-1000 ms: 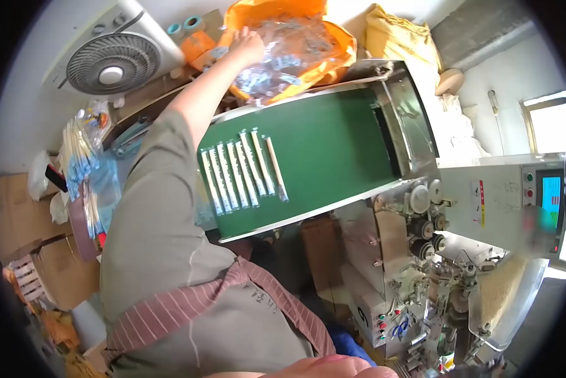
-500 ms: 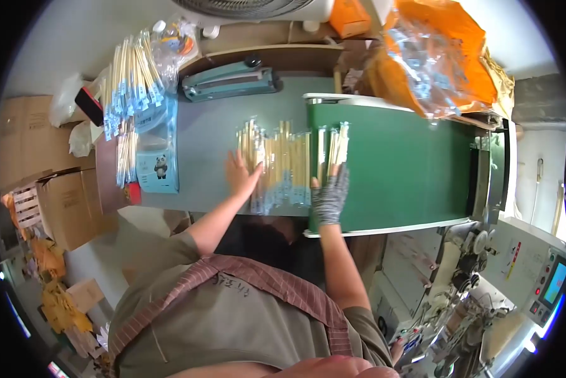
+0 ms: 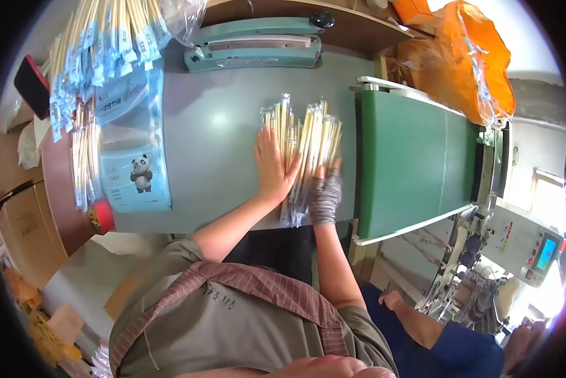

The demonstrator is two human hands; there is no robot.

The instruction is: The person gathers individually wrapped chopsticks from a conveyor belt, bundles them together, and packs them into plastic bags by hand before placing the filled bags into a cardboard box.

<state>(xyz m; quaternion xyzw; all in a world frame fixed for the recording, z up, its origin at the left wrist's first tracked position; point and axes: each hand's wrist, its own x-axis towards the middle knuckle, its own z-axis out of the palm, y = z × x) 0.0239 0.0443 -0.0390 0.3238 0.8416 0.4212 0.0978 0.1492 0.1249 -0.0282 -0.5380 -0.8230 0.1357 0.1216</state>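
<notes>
Wrapped bamboo chopsticks with clear sleeves and blue printed ends lie in a loose bunch on the grey tabletop. My bare left hand rests along the bunch's left side, fingers stretched and thumb spread over the sticks. At the lower right of the bunch, my right hand wears a grey striped glove with bare fingertips. Its fingers are extended and apart, touching the wrappers. Some lower ends of the chopsticks are hidden between and under my hands.
A green conveyor belt stands to the right. At the back is a teal bag sealer. More wrapped chopsticks lie on a blue panda-print bag at left. An orange bag sits back right; a person's arm shows lower right.
The chopsticks have moved off the belt's edge onto the grey tabletop and are bunched closer together. My hands are nearer each other. The view has shifted, and another person appears at lower right.
</notes>
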